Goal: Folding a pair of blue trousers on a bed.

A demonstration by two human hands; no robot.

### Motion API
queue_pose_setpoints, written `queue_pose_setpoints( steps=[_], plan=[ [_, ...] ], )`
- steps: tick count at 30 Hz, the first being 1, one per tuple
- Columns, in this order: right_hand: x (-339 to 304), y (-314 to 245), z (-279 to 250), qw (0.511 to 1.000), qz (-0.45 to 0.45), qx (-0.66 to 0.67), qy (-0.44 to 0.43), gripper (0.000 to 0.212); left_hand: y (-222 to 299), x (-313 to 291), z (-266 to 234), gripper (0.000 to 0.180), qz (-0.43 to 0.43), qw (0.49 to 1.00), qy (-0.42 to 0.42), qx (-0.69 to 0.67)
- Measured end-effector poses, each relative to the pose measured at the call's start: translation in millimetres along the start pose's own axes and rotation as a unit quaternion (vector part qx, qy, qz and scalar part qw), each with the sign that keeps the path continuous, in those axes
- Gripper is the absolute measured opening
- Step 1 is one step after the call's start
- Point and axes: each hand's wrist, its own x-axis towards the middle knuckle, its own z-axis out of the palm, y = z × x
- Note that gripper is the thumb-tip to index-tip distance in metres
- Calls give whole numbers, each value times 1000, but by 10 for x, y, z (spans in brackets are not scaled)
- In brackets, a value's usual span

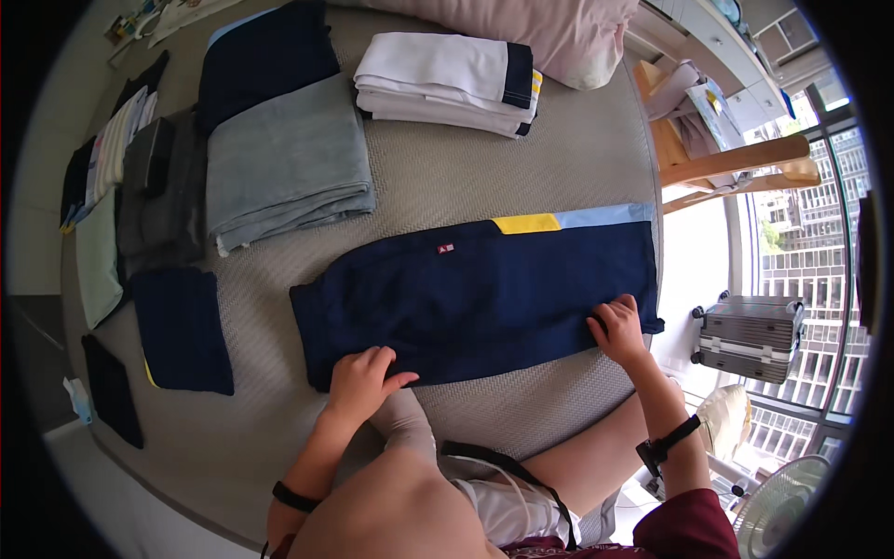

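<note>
Left hand (pixel 361 380): lay flat, fingers together, on the near left edge of the folded navy cloth garment (pixel 475 293).
Right hand (pixel 618 326): pressed flat, fingers apart, on its near right corner.
Garment: spread mid-bed (pixel 521 158).

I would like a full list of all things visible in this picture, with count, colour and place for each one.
navy garment: 1, navy with a yellow and light blue band, spread flat at the bed's middle
bed: 1, grey woven cover, under everything
grey folded pile: 1, grey-blue, upper left of bed
white folded pile: 1, white with navy edge, top centre
small navy folded piece: 1, navy, left of the garment
pillow: 1, pale pink, top
wooden chair: 1, light wood, right of bed
suitcase: 1, grey, on floor at right
fan: 1, white, lower right
left hand: 1, flat on the garment's near left edge
right hand: 1, flat on the garment's near right edge
</note>
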Motion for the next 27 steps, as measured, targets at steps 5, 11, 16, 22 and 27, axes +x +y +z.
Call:
queue_pose_setpoints(
  steps=[5, 11, 16, 22, 27],
  plan=[
    [-112, 38, 133, 990, 53, -41, 122, 13, -59, -284, 34, 28, 23, 989, 105, 101],
    [71, -25, 52, 979, 137, -73, 133, 19, -67, -322, 133, 18, -24, 981, 149, 121],
    [-109, 37, 215, 960, 236, -126, 89, 16, -161, -403, 146, 27, -65, 965, 202, 153],
    [-192, 22, 293, 942, 227, -165, 185, 31, -223, -419, 25, 49, -122, 960, 176, 183],
    [-238, -541, 292, 991, 50, 2, 122, 47, -236, -441, 56, 49, -107, 969, 184, 123]
  ],
)
